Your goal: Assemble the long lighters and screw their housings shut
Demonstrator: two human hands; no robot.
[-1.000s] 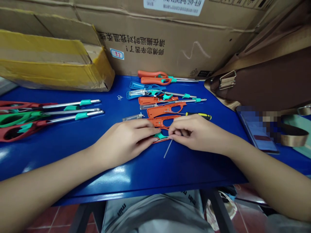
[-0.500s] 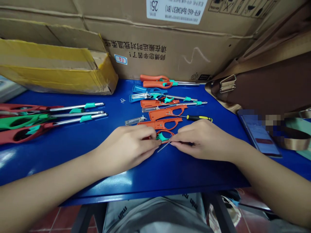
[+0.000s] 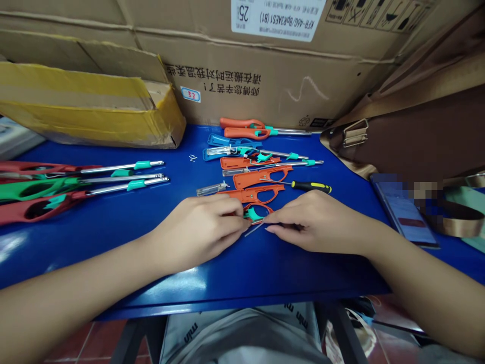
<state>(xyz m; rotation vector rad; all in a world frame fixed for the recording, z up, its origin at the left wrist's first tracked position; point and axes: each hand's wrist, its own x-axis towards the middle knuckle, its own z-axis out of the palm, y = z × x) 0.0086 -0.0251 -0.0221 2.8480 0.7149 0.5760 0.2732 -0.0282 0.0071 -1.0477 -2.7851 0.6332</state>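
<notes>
My left hand (image 3: 200, 227) and my right hand (image 3: 314, 220) meet over the blue table (image 3: 235, 268), fingers closed. Between them lies an orange lighter handle shell (image 3: 259, 208) with a teal trigger (image 3: 250, 215); the left fingers press on its left end. The right fingertips pinch a thin metal rod (image 3: 253, 230) that slants down to the left from the shell. Just behind lie more orange handle shells (image 3: 261, 177), a small clear fuel tube (image 3: 210, 189) and a yellow and black screwdriver (image 3: 310, 186).
Several finished long-nozzle lighters (image 3: 76, 184) lie at the left. Blue and orange lighter parts (image 3: 242, 136) sit at the back. A yellow-taped carton (image 3: 87, 108) and large cardboard boxes (image 3: 265, 60) wall the back. A brown bag (image 3: 409, 131) and a phone (image 3: 405, 210) lie right.
My hands have drawn slightly nearer to me. The thin rod, which pointed steeply down a second ago, now lies flatter under my right fingertips. The view tilted up a little.
</notes>
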